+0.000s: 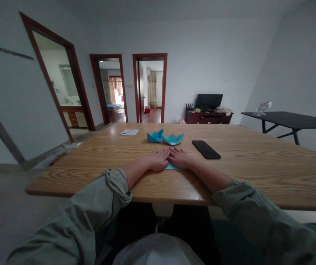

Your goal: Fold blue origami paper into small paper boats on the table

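My left hand (159,159) and my right hand (179,157) lie flat with fingers stretched out, their fingertips meeting. Under them is a light blue paper (172,166); only its near part shows, and the hands cover the rest. Just beyond the fingertips stand two folded paper boats side by side, a darker blue boat (155,136) on the left and a light blue boat (173,139) on the right.
On the wooden table (91,173), a black phone (206,149) lies right of my hands and a printed paper (129,132) at the far left. A black table (293,119) stands at the right, a television (209,101) by the back wall.
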The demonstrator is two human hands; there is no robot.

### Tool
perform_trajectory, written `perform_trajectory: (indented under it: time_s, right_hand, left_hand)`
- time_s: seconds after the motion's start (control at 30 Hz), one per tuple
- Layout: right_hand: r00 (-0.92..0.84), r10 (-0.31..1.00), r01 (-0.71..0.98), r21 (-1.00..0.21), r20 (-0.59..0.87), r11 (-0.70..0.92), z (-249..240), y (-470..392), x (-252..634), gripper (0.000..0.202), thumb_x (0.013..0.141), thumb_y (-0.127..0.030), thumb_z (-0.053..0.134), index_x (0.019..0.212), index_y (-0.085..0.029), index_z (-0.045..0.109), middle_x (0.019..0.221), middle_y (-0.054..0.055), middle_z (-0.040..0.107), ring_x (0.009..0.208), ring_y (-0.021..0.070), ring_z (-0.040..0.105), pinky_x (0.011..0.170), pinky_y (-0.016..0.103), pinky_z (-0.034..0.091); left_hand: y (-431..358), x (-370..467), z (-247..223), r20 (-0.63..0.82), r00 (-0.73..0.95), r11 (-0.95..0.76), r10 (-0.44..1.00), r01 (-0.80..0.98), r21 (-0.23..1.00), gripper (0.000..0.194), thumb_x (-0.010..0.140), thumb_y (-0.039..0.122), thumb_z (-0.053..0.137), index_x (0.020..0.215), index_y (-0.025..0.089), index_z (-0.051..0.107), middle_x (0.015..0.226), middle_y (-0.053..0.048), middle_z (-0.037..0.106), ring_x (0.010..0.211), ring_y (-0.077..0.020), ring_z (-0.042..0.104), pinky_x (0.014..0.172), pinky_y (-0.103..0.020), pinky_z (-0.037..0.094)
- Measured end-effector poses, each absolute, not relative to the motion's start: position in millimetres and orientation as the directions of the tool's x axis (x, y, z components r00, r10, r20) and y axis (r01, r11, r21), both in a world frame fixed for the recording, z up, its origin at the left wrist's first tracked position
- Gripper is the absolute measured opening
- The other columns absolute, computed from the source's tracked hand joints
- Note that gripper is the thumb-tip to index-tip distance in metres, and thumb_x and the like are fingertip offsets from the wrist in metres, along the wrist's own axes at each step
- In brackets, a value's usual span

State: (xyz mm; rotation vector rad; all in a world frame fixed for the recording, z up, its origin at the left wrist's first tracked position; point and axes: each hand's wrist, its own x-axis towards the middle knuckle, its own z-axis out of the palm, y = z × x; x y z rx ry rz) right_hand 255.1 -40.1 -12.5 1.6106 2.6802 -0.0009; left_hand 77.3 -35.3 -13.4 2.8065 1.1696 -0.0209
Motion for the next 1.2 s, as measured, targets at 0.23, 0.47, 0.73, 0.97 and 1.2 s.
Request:
perform_trajectory:
  time_s: [0.23, 0.47, 0.73, 0.97, 1.2]
  right_hand:
    - [-0.462, 0.887, 0.886, -0.043, -0.009, 0.462, -14, -46, 252, 0.067, 0.095, -0.048, 0.015, 0.15, -0.009, 0.015, 0.155, 0.016, 0.01, 0.142, 0.0295, 0.011, 0.111, 0.055, 0.014]
    - [-0.484, 0.875, 0.874, -0.06, -0.001, 0.483, -15, -52, 256, 0.065, 0.095, -0.051, 0.013, 0.15, -0.016, 0.017, 0.155, 0.013, 0.011, 0.142, 0.0296, 0.009, 0.11, 0.057, 0.014]
    - [-0.443, 0.897, 0.895, -0.056, -0.002, 0.442, -18, -38, 262, 0.067, 0.094, -0.057, 0.014, 0.15, -0.021, 0.018, 0.155, 0.013, 0.014, 0.142, 0.0312, 0.011, 0.107, 0.061, 0.016]
    - [-0.455, 0.89, 0.875, -0.18, 0.009, 0.449, -5, -42, 267, 0.064, 0.095, -0.056, 0.017, 0.146, -0.02, 0.032, 0.153, 0.012, 0.024, 0.141, 0.0293, 0.02, 0.109, 0.057, 0.018]
    - [-0.448, 0.891, 0.692, -0.604, 0.07, 0.395, 11, -34, 309, 0.059, 0.083, -0.057, 0.054, 0.126, -0.018, 0.059, 0.128, 0.009, 0.059, 0.114, 0.0261, 0.056, 0.1, 0.036, 0.041]
  left_hand:
    - [-33, 77, -12, -0.041, 0.688, -0.683, 0.724, 0.724, 0.091, 0.072, 0.09, 0.048, 0.02, 0.15, 0.01, 0.009, 0.156, -0.011, 0.006, 0.144, -0.0216, 0.009, 0.116, -0.042, 0.01]
    - [-41, 66, -4, -0.082, 0.674, -0.661, 0.735, 0.738, 0.135, 0.075, 0.089, 0.06, 0.018, 0.15, 0.017, 0.011, 0.156, -0.009, 0.009, 0.143, -0.0269, 0.009, 0.114, -0.048, 0.01]
    - [-60, 70, 2, -0.063, 0.713, -0.698, 0.699, 0.698, 0.16, 0.087, 0.084, 0.07, 0.026, 0.15, 0.015, 0.014, 0.156, -0.012, 0.007, 0.144, -0.027, 0.006, 0.115, -0.045, 0.007]
    - [-56, 62, 17, -0.19, 0.766, -0.738, 0.614, 0.642, 0.207, 0.095, 0.07, 0.072, 0.052, 0.146, 0.02, 0.029, 0.155, -0.011, 0.018, 0.141, -0.0315, 0.019, 0.113, -0.043, 0.018]
    - [-42, 47, 19, -0.151, 0.727, -0.689, 0.67, 0.685, 0.237, 0.076, 0.077, 0.054, 0.055, 0.143, 0.023, 0.036, 0.152, -0.005, 0.028, 0.136, -0.0267, 0.032, 0.112, -0.036, 0.023]
